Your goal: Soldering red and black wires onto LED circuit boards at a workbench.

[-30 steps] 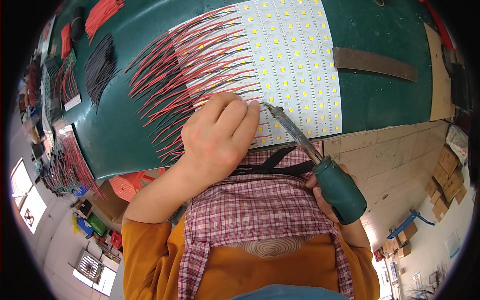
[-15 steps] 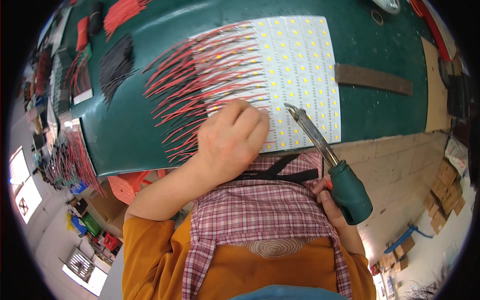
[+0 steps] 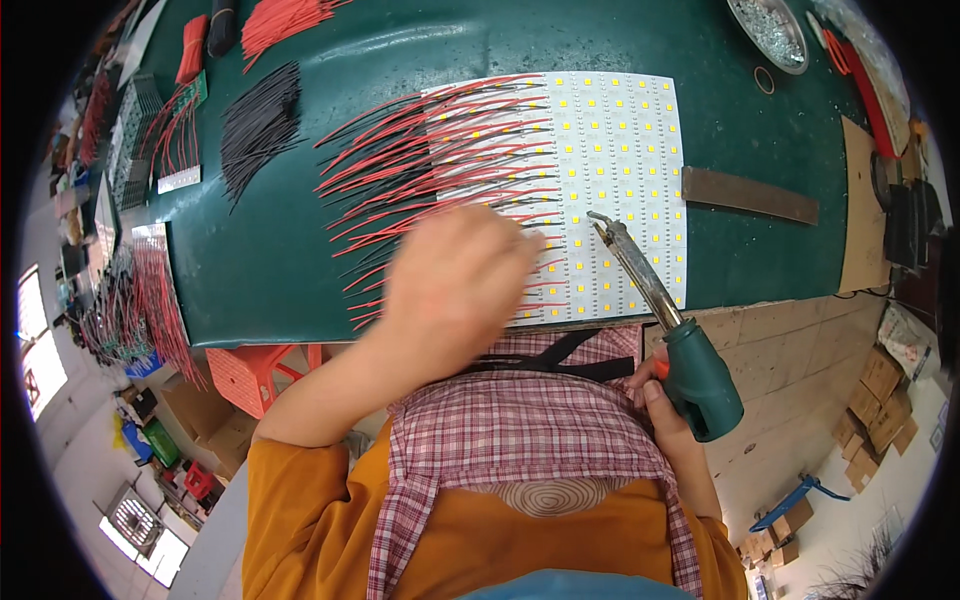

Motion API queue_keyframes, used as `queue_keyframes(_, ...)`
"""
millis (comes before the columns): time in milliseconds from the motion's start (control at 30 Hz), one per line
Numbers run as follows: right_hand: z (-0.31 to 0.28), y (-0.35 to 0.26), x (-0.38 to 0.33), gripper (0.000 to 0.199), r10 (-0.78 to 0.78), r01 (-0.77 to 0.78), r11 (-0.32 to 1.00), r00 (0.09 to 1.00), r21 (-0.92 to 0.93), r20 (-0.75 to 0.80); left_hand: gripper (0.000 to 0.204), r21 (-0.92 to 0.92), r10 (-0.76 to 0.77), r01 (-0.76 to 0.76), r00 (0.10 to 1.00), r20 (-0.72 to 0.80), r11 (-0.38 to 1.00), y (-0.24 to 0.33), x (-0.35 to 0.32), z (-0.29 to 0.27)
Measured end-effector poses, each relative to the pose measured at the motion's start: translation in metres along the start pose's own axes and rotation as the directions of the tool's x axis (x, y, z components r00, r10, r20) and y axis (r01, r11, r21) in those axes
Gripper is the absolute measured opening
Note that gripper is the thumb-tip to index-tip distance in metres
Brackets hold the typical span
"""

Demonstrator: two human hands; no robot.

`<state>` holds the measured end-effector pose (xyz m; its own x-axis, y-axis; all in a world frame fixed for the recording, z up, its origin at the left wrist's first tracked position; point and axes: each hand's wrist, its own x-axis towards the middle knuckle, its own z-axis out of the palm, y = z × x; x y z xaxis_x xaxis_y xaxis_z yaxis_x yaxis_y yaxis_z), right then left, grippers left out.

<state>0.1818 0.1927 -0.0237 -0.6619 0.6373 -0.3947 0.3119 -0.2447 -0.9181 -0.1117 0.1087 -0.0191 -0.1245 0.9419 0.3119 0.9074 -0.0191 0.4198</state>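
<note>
My right hand grips the dark green handle of a soldering iron. Its bent metal tip is over the white LED board, just right of the wire ends. Slightly blurred, my left hand is over the board's lower left part, fingers curled in a pinch; what they hold is hidden. Rows of red and black wires lie with one end on the board's left half and the other fanned out leftward over the green table mat.
Left on the mat are a black wire bundle, red wires and wired boards. A brown strip lies right of the board. A metal bowl stands far right. Under the table's left edge is a red stool.
The whole view has shifted, so the board and table appear lower. My left hand has moved slightly against the board and is more blurred. The iron stays in my right hand.
</note>
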Motion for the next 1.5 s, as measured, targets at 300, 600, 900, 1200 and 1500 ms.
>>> queue_keyframes(300, 0.011, -0.009, 0.009, 0.039, 0.064, -0.058, 0.993, 0.997, 0.106, -0.052, 0.019, 0.388, -0.262, 0.352, 0.927, -0.267, 0.852, -0.206, 0.000, -0.118)
queue_keyframes(600, 0.012, -0.006, 0.008, 0.036, 0.042, -0.038, 0.996, 0.998, 0.086, -0.043, 0.017, 0.427, -0.173, 0.148, 0.985, 0.021, 0.892, -0.229, 0.001, -0.114)
queue_keyframes(900, 0.002, 0.004, 0.013, 0.031, -0.073, 0.076, 0.991, 0.997, -0.106, 0.037, 0.019, 0.384, -0.341, 0.327, 0.939, -0.033, 0.863, -0.261, -0.001, -0.117)
queue_keyframes(1200, 0.006, 0.001, 0.013, 0.030, -0.036, 0.036, 0.995, 0.999, -0.088, 0.007, 0.009, 0.781, -0.138, -0.117, 0.958, 0.252, 0.613, -0.179, 0.023, -0.135)
queue_keyframes(1500, 0.004, 0.003, 0.012, 0.041, -0.063, 0.067, 0.979, 0.998, -0.195, 0.029, 0.003, 0.795, -0.242, -0.438, 0.790, 0.563, 0.420, -0.108, 0.041, -0.072)
